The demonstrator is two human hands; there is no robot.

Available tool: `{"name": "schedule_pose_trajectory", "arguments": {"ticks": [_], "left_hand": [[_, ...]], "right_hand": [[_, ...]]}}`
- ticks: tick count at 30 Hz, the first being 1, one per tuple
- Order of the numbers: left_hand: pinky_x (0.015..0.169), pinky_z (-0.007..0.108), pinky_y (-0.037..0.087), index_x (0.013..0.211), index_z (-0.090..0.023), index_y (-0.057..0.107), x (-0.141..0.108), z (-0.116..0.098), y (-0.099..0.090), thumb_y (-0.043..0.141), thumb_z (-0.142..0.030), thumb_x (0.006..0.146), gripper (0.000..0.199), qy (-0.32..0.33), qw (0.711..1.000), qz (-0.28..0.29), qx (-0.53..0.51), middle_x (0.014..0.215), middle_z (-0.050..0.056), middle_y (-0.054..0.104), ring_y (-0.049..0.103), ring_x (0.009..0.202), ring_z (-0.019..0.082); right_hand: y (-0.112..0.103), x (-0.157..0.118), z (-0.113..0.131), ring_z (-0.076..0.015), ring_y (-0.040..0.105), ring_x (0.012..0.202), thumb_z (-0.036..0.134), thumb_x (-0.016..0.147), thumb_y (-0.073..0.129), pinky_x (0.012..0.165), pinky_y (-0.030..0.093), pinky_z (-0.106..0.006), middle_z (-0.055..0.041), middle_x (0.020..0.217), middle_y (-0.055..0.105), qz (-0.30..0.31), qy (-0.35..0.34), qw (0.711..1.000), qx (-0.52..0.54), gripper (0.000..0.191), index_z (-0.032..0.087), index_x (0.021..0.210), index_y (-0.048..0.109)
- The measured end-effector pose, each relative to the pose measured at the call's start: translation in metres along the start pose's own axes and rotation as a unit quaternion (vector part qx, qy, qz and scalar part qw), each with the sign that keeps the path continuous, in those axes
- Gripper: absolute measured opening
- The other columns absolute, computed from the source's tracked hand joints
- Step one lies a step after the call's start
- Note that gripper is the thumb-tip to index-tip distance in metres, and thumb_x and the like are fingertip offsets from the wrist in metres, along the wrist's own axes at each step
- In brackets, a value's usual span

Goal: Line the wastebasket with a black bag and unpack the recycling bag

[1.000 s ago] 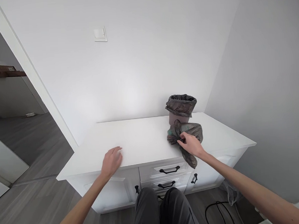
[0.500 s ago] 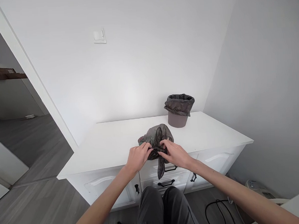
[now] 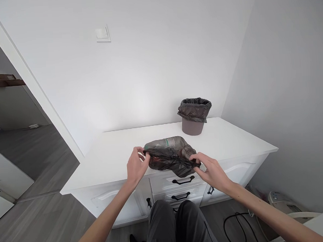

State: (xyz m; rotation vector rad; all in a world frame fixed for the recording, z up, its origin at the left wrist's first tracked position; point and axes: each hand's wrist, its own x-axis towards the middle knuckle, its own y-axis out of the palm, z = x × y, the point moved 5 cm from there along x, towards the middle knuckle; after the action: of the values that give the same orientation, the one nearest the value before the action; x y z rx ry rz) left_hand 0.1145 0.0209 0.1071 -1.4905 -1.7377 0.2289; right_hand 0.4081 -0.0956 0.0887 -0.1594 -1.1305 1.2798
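A black, see-through garbage bag lies at the front edge of the white cabinet top, its lower part overhanging the edge. Through the film shows what looks like a plastic bottle with a green band. My left hand pinches one twisted end of the bag at its left side. At the right side, my right hand pinches the opposite end between thumb and fingers. The black plastic is drawn out between both hands, with a gathered knot-like spot in the middle.
A brownish trash can with a black liner stands on the cabinet top near the wall. Black drawer handles are on the front. A black cable and an appliance sit on the floor at right. A doorway is at left.
My hands have moved apart, left hand leftward and right hand rightward. The loose ends of the bag are now pulled out sideways, and the bag appears wider and flatter.
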Motion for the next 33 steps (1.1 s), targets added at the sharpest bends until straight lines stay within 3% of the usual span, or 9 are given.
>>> {"name": "schedule_pose_trajectory", "arguments": {"ticks": [3,6,10,14,20,23,26,28,33], "left_hand": [[0.063,0.030,0.048,0.126,-0.028,0.063,-0.003,-0.022,0.005,0.064,-0.041,0.089,0.038,0.089,0.995,0.013,0.040,0.112,0.004,0.064,0.063,0.073,0.015],[0.064,0.030,0.047,0.114,-0.029,0.072,0.000,-0.032,0.008,0.056,-0.036,0.094,0.027,0.116,0.992,0.034,0.020,0.112,0.004,0.063,0.060,0.071,0.014],[0.070,0.033,0.051,0.099,-0.025,0.075,0.020,-0.016,0.000,0.056,-0.036,0.089,0.025,0.013,0.993,0.006,-0.117,0.095,0.005,0.066,0.062,0.079,0.019],[0.063,0.035,0.053,0.082,-0.021,0.069,0.045,0.011,-0.012,0.064,-0.046,0.076,0.026,-0.118,0.961,0.022,-0.247,0.076,0.004,0.065,0.059,0.070,0.020],[0.086,0.041,0.061,0.105,-0.022,0.065,0.066,0.029,-0.061,0.083,-0.041,0.057,0.055,-0.122,0.949,-0.038,-0.288,0.103,0.006,0.071,0.067,0.097,0.023],[0.092,0.042,0.062,0.113,-0.022,0.061,0.058,0.037,-0.081,0.091,-0.039,0.057,0.066,-0.146,0.954,-0.087,-0.246,0.109,0.006,0.069,0.070,0.102,0.023],[0.082,0.043,0.064,0.097,-0.019,0.065,0.041,0.042,-0.077,0.077,-0.063,0.078,0.050,-0.187,0.968,0.003,-0.166,0.092,0.009,0.072,0.074,0.084,0.025],[0.078,0.044,0.064,0.089,-0.018,0.068,0.029,0.036,-0.065,0.060,-0.070,0.089,0.052,-0.154,0.974,0.091,-0.139,0.088,0.012,0.074,0.075,0.083,0.029],[0.098,0.044,0.060,0.119,-0.024,0.073,0.004,-0.005,-0.030,0.045,-0.053,0.103,0.043,0.115,0.977,0.177,0.012,0.126,0.012,0.077,0.070,0.121,0.031]], "right_hand": [[-0.002,-0.004,0.015,-0.0216,0.065,0.087,0.012,0.098,0.052,0.061,0.054,-0.029,-0.0066,0.103,0.063,0.029,-0.044,0.998,0.023,0.034,0.030,0.124,0.065],[0.002,-0.011,0.024,-0.0246,0.070,0.099,0.012,0.094,0.059,0.073,0.061,-0.035,-0.0103,0.124,0.065,0.061,-0.070,0.995,0.031,0.032,0.031,0.119,0.066],[0.026,-0.024,0.019,-0.0225,0.071,0.084,0.010,0.088,0.063,0.064,0.061,-0.037,-0.0136,0.150,0.057,0.084,-0.049,0.995,0.004,0.034,0.030,0.115,0.065],[0.063,-0.016,0.014,-0.0166,0.067,0.071,0.009,0.092,0.060,0.071,0.062,-0.042,-0.0181,0.172,0.035,0.126,-0.050,0.991,-0.023,0.030,0.026,0.117,0.063],[0.099,0.035,0.008,-0.0180,0.072,0.076,0.018,0.095,0.066,0.071,0.061,-0.043,-0.0196,0.181,0.015,0.140,-0.018,0.990,0.007,0.015,0.022,0.109,0.067],[0.104,0.042,0.009,-0.0262,0.076,0.097,0.020,0.097,0.065,0.074,0.063,-0.044,-0.0181,0.180,0.015,0.121,-0.028,0.992,0.018,0.013,0.023,0.110,0.067],[0.099,0.033,0.015,-0.0374,0.063,0.134,0.016,0.097,0.063,0.088,0.064,-0.048,-0.0181,0.177,0.021,0.086,-0.073,0.994,0.015,0.018,0.023,0.114,0.067],[0.093,0.024,0.018,-0.0386,0.051,0.148,0.012,0.096,0.062,0.100,0.061,-0.052,-0.0188,0.172,0.026,0.064,-0.108,0.992,0.012,0.023,0.023,0.116,0.065],[0.082,0.011,0.016,-0.0347,0.052,0.144,0.001,0.086,0.061,0.106,0.058,-0.053,-0.0179,0.160,0.034,0.050,-0.141,0.989,0.007,0.039,0.025,0.117,0.063]]}}
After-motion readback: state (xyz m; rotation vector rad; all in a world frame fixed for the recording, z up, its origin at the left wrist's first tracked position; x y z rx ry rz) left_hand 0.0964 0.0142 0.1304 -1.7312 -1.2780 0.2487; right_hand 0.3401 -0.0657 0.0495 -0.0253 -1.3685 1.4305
